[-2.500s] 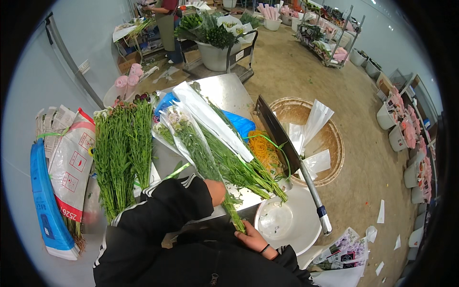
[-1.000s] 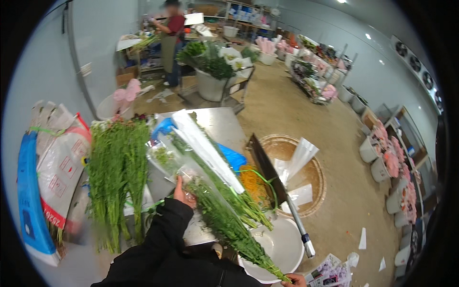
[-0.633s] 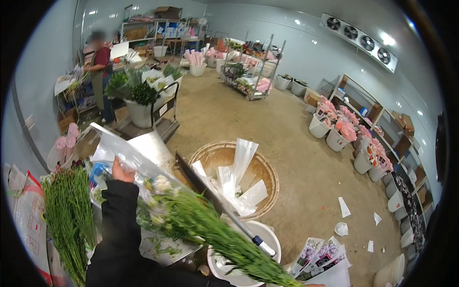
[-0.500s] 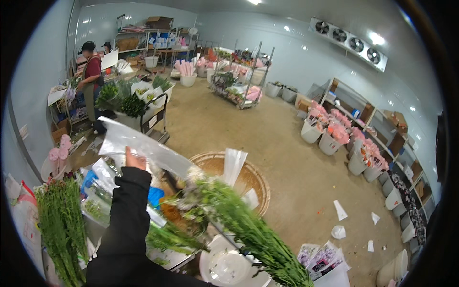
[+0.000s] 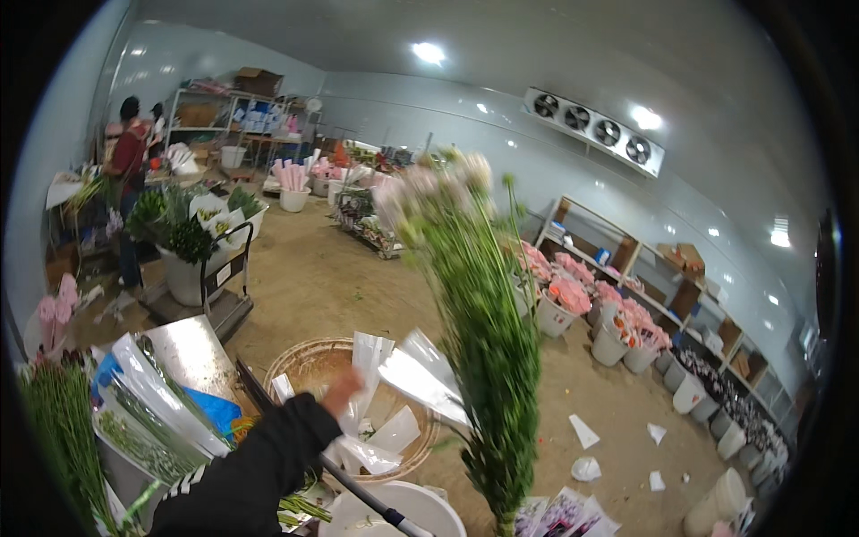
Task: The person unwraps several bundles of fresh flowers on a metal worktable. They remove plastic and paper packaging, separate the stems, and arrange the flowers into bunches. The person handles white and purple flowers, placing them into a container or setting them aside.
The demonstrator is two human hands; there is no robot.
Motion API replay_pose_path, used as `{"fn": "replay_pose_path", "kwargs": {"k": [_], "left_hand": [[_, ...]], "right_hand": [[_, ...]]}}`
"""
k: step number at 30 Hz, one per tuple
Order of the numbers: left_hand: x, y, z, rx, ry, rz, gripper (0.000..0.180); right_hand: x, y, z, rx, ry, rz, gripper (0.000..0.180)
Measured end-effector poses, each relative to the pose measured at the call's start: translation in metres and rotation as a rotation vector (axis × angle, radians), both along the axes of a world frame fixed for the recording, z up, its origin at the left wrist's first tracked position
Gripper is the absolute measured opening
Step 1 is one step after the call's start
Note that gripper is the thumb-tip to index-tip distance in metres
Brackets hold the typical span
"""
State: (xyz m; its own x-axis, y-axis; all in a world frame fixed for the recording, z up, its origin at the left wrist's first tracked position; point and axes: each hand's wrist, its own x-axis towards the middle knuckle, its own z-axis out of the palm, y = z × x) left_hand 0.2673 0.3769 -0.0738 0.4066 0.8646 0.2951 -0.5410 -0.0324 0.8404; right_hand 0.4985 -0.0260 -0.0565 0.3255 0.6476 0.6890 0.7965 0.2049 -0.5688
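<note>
My left hand (image 5: pixel 344 390), in a black sleeve, reaches over a round brown basin (image 5: pixel 284 365). Motion blurs its fingers, so their grip cannot be made out. A white translucent plastic sleeve (image 5: pixel 428 374) hangs over the basin's right side, between my hand and a tall flower bunch (image 5: pixel 488 358). Other crumpled plastic sleeves (image 5: pixel 394 431) lie in the basin. The bunch stands nearly upright, its pale pinkish heads blurred at the top and its green stems running down to the lower edge. What holds it up is hidden. My right hand is out of view.
Wrapped flowers (image 5: pixel 165 416) and loose green stems (image 5: pixel 54 438) lie at the left. A white bucket (image 5: pixel 394 510) stands below the basin. A loaded cart (image 5: pixel 228 309) and a co-worker (image 5: pixel 125 179) are at far left. Buckets of pink-wrapped flowers (image 5: pixel 608 345) line the right; plastic scraps litter the floor.
My left hand has moved right and down from the table to the basin. The clear sleeve has left the flower heads. The bunch has swung from lying slanted to nearly upright. The view has shifted.
</note>
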Motion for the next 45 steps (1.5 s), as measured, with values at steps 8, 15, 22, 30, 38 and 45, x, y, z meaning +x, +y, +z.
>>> {"fn": "replay_pose_path", "kwargs": {"k": [8, 15, 22, 30, 38, 45], "left_hand": [[-0.056, -0.22, 0.087, 0.131, 0.234, -0.349, 0.042], [-0.184, -0.22, 0.131, 0.533, 0.444, 0.317, 0.041], [-0.277, -0.276, 0.071, 0.49, 0.74, 1.044, 0.031], [-0.345, -0.325, 0.021, 0.203, 0.314, 0.809, 0.042], [-0.366, -0.4, 0.066, -0.002, -0.246, 0.234, 0.033], [-0.347, -0.409, 0.076, 0.018, -0.164, 0.539, 0.036]], "right_hand": [[-0.157, 0.147, 0.051, -0.122, 1.068, 1.074, 0.037], [-0.271, 0.183, 0.08, 0.151, 0.462, 1.072, 0.024], [-0.411, 0.169, 0.126, -0.059, 0.201, 0.993, 0.077], [-0.506, 0.133, 0.104, -0.426, 0.786, 1.547, 0.048], [-0.527, 0.101, 0.137, -0.326, 0.711, 1.673, 0.046], [-0.515, 0.08, 0.094, 0.109, 0.371, 1.141, 0.032]]}}
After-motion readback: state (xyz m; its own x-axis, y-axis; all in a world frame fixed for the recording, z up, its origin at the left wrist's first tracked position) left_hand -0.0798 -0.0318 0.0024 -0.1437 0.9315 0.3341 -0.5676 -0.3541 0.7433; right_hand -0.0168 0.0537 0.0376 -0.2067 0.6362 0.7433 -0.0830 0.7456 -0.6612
